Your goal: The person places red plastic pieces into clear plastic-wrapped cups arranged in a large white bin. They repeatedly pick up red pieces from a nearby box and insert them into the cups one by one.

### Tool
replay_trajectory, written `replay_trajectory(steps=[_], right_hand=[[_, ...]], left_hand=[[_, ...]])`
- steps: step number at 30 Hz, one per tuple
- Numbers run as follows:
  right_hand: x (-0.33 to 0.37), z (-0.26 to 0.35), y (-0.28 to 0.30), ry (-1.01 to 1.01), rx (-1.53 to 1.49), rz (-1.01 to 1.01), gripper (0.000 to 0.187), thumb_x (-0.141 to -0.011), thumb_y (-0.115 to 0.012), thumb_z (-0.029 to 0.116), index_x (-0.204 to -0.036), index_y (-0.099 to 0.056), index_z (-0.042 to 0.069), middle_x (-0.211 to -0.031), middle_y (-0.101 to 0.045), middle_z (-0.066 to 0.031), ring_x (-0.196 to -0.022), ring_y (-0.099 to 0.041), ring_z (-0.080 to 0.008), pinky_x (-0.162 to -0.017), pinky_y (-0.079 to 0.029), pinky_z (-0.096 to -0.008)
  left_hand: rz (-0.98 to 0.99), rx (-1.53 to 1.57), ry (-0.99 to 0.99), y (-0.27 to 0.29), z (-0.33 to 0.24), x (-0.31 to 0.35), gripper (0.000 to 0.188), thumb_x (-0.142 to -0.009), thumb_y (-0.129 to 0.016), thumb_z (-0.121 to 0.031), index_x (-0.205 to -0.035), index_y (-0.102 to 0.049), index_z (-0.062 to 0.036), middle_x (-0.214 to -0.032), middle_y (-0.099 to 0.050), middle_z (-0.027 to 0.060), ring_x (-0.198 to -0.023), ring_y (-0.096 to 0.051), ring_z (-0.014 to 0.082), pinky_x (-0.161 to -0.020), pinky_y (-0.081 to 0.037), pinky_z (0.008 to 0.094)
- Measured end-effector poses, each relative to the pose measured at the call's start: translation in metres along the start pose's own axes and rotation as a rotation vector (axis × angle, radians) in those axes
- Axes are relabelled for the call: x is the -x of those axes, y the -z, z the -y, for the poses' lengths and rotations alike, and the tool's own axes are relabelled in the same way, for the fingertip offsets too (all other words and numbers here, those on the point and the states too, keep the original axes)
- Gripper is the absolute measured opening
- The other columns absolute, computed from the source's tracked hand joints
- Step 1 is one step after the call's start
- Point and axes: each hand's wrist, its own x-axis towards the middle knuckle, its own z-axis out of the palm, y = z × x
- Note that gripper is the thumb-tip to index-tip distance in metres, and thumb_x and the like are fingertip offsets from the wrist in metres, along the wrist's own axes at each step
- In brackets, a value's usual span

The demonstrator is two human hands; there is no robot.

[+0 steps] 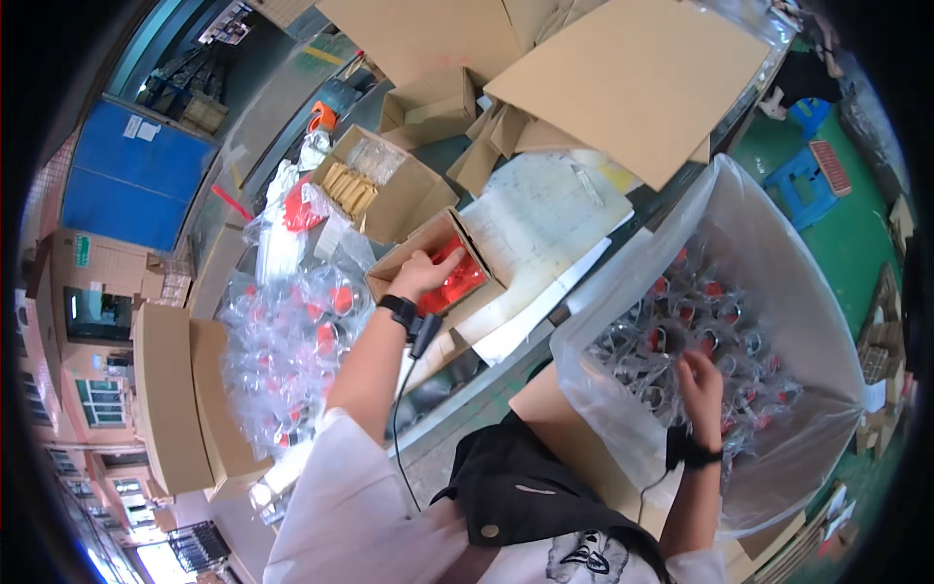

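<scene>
My left hand (419, 276) reaches into a small cardboard box (391, 265) on the bench. One digit stretches across shiny red plastic-wrapped pieces (459, 282) inside, touching them; the other fingers are partly hidden. On the right, my right hand (699, 387) hangs over a large box lined with a clear plastic bag (778, 263). Its fingers curl inward beside several clear-bagged pieces (681, 326) with metallic rings and red parts. What those fingers hold, if anything, is too small to make out. A black band with a cable sits on each wrist.
Left of the small box lies a heap of clear-bagged pieces with red parts (282, 341). Behind it stands an open carton (413, 200) with small tan packs. Large flat cardboard (632, 83) covers the far bench. Blue stools (803, 185) stand on the green floor.
</scene>
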Motion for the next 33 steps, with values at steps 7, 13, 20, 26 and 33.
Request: replay_trajectory(steps=[7,13,20,26,33], right_hand=[[0.102,0.076,-0.004,-0.226,-0.275,-0.131,0.027,-0.092,-0.06,0.016,-0.112,-0.061,-0.002,-0.097,-0.067,-0.0061,-0.064,-0.053,-0.0052,-0.054,-0.043,-0.0202],[0.097,0.123,-0.029,-0.19,-0.256,-0.196,0.025,-0.092,-0.06,0.012,-0.113,-0.06,-0.002,-0.098,-0.067,-0.0077,-0.067,-0.056,-0.0066,-0.056,-0.045,-0.0207],[0.059,0.189,-0.102,-0.09,-0.129,0.17,0.032,-0.088,-0.061,0.006,-0.119,-0.057,0.0,-0.1,-0.066,-0.0081,-0.071,-0.059,-0.0097,-0.062,-0.049,-0.0231],[-0.013,0.22,-0.222,0.348,0.392,0.306,0.088,-0.071,-0.076,0.007,-0.144,-0.026,0.009,-0.114,-0.049,-0.0235,-0.088,-0.059,-0.042,-0.075,-0.05,-0.0442],[-0.027,0.207,-0.246,0.423,0.535,0.32,0.086,-0.073,-0.075,0.007,-0.144,-0.027,0.015,-0.114,-0.052,-0.0207,-0.092,-0.059,-0.0428,-0.076,-0.05,-0.0465]], left_hand=[[0.283,-0.25,-0.407,0.002,-0.054,0.018,0.073,-0.07,-0.075,-0.043,-0.131,-0.047,-0.0155,-0.132,-0.041,0.0185,-0.122,-0.044,0.041,-0.093,-0.044,0.0555],[0.252,0.055,-0.539,0.007,-0.047,-0.036,0.067,-0.077,-0.069,-0.041,-0.121,-0.049,0.0061,-0.115,-0.055,0.0291,-0.11,-0.054,0.0428,-0.098,-0.043,0.0419],[0.254,-0.242,-0.649,-0.007,-0.035,-0.031,0.111,-0.048,-0.085,-0.055,-0.132,-0.04,0.0025,-0.119,-0.047,0.0292,-0.113,-0.046,0.0407,-0.096,-0.04,0.0439],[0.186,-0.422,-0.79,-0.013,-0.035,-0.002,0.089,-0.049,-0.086,-0.038,-0.124,-0.055,0.0005,-0.117,-0.055,0.0272,-0.117,-0.042,0.0401,-0.091,-0.037,0.0485],[0.398,-0.265,-0.904,-0.009,-0.025,0.026,0.026,-0.068,-0.072,-0.016,-0.09,-0.071,-0.0032,-0.097,-0.067,0.0211,-0.092,-0.065,0.0355,-0.079,-0.053,0.0424]])
